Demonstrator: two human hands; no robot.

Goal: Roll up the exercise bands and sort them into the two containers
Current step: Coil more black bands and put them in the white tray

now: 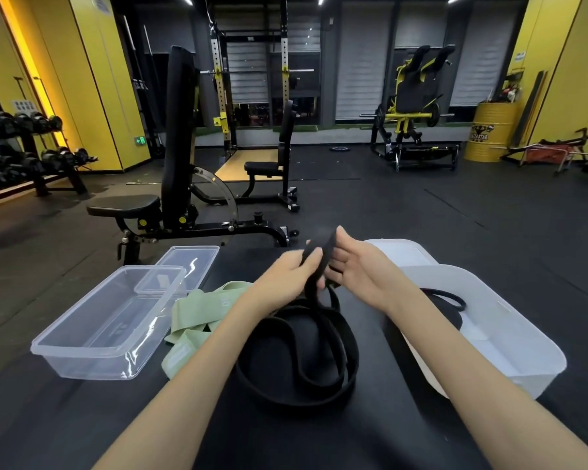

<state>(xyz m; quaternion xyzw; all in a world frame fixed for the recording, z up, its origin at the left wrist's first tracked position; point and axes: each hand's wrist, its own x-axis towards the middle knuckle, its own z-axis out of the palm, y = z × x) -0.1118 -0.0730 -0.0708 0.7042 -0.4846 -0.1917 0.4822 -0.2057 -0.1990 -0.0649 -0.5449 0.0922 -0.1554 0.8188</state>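
Observation:
A long black exercise band lies in loose loops on the black bench pad in front of me. Its upper end is lifted between both hands. My left hand pinches the band near its top. My right hand holds the same end from the right, fingers behind the strap. A light green band lies crumpled to the left of the black one. The clear plastic container stands at the left. The white container stands at the right with a thin black band inside.
The clear lid lies behind the clear container and a white lid behind the white one. An adjustable gym bench stands just beyond the pad. Racks, dumbbells and a yellow barrel are farther off.

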